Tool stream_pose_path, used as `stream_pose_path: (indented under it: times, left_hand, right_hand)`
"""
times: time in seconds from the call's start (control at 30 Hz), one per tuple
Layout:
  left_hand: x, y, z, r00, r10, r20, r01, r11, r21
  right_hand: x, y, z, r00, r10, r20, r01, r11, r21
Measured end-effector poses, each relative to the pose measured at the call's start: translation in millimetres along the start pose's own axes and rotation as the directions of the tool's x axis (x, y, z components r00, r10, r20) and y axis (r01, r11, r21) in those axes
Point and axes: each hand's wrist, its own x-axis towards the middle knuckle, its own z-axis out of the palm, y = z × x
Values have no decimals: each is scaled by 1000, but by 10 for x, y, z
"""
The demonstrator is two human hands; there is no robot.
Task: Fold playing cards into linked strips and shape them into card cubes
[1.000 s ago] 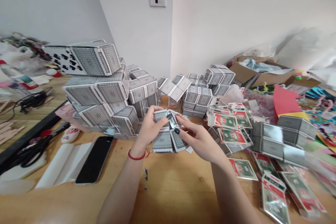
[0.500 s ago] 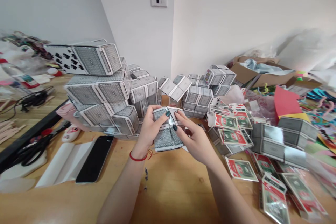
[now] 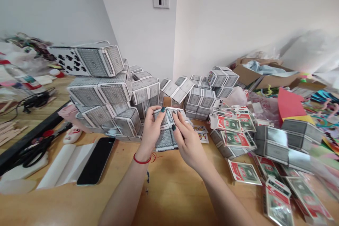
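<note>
Between my hands, just above the wooden table (image 3: 169, 190), is a block of folded playing cards (image 3: 164, 139) with grey patterned backs. My left hand (image 3: 153, 130) grips its left side, thumb on top. My right hand (image 3: 186, 136) closes on the right side, its fingers pressing on the upper face and covering part of it. A red string bracelet (image 3: 142, 161) circles my left wrist. Just right of the block, a few face cards (image 3: 202, 137) lie on the table. Behind it stand stacked card blocks (image 3: 116, 95), and more card blocks (image 3: 200, 97) are to the right.
A black phone (image 3: 95, 161) and black scissors (image 3: 34, 153) lie at left. Red-and-green card boxes (image 3: 245, 172) cover the right side, beside other card blocks (image 3: 271, 141). An open cardboard box (image 3: 265, 77) stands at back right.
My right hand has shifted slightly left over the block, and my left thumb has moved left and up. A slanted light strip on the block's top no longer shows. Face cards beside it are now visible.
</note>
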Motion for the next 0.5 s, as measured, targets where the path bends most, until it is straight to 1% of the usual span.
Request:
stream_pose_path:
  times: [0.13, 0.33, 0.5]
  left_hand:
    - [-11, -2, -4, 1000, 3, 27, -4, 1000, 23]
    - [-55, 51, 18, 997, 37, 74, -41, 998, 57]
    - [-77, 90, 20, 994, 11, 106, -17, 998, 54]
  right_hand:
    - [-5, 13, 42, 1000, 14, -13, -14, 1000, -4]
    - [-11, 33, 42, 997, 48, -61, -45, 997, 61]
    - [-9, 7, 22, 996, 63, -67, -56, 993, 103]
